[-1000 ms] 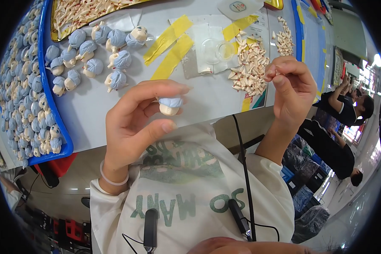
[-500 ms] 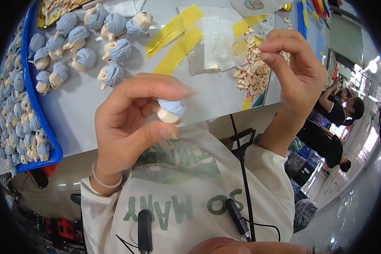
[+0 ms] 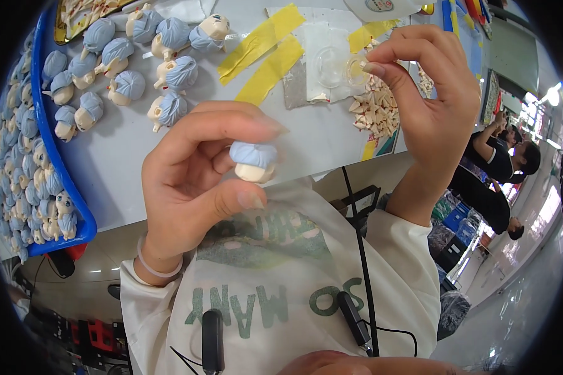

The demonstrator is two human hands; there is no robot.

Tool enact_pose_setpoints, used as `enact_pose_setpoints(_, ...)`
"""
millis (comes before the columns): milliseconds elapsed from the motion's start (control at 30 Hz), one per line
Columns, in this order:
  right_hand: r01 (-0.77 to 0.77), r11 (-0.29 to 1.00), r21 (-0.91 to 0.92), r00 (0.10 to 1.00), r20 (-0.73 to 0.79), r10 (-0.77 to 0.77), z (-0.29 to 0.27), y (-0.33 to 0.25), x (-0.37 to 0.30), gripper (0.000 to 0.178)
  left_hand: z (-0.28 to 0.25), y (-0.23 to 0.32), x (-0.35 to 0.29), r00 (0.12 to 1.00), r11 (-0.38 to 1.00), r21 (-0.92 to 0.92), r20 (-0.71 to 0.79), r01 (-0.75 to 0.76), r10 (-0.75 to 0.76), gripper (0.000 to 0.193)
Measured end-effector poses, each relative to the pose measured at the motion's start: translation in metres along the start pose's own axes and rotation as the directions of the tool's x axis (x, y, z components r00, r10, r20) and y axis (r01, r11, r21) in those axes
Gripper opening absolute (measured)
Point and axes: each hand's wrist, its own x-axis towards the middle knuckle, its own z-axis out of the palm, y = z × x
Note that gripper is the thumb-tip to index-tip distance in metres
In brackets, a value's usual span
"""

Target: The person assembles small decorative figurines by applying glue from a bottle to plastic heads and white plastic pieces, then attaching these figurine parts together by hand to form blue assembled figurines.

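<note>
Between the thumb and fingers of my left hand [image 3: 194, 169] sits a small doll head [image 3: 254, 162] with light blue hair and a cream underside. My right hand [image 3: 428, 81] pinches a tiny pale piece [image 3: 363, 63], mostly hidden by the fingertips. Those fingertips are over the edge of a clear round dish [image 3: 355, 74], beside another clear round dish [image 3: 327, 67] on a white sheet. Just below the right hand lies a heap of small cream pointed pieces [image 3: 378, 114], some with red edges.
Several blue-haired doll heads [image 3: 128, 86] lie on the grey table [image 3: 119, 181] at left. A blue tray [image 3: 84, 228] packed with more heads stands at the far left. Yellow tape strips [image 3: 270, 69] cross the tabletop. People in dark shirts [image 3: 488, 203] are at the right.
My right hand has moved left and away from me, from the heap of pieces to the clear dish. The doll head has turned slightly in my left hand.
</note>
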Motion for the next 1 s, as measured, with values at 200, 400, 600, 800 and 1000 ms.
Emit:
enact_pose_setpoints(200,-0.018,0.908,0.418,0.992,-0.109,0.070,-0.004,-0.010,-0.024,0.014,0.008,-0.003,-0.002,1.000,0.981,-0.192,0.023,0.013,-0.009,0.045)
enact_pose_setpoints(400,-0.113,0.504,0.856,0.987,0.038,0.157,0.011,-0.037,-0.043,0.017,0.021,-0.002,-0.004,0.991,0.980,0.197,-0.132,-0.009,0.035,0.051)
enact_pose_setpoints(600,-0.163,0.561,0.812,0.982,0.080,0.170,0.010,-0.044,-0.049,0.014,0.021,-0.004,-0.013,0.987,0.940,0.330,-0.095,-0.089,0.126,0.043)
enact_pose_setpoints(800,-0.052,0.673,0.737,0.994,-0.030,0.110,0.008,-0.047,-0.056,0.016,0.022,0.001,-0.015,0.967,0.802,0.542,0.111,-0.253,0.229,0.037)
enact_pose_setpoints(1000,-0.091,0.503,0.859,0.990,0.023,0.141,0.015,-0.044,-0.057,0.020,0.026,-0.007,-0.017,0.986,0.924,0.360,-0.043,-0.133,0.159,0.039)
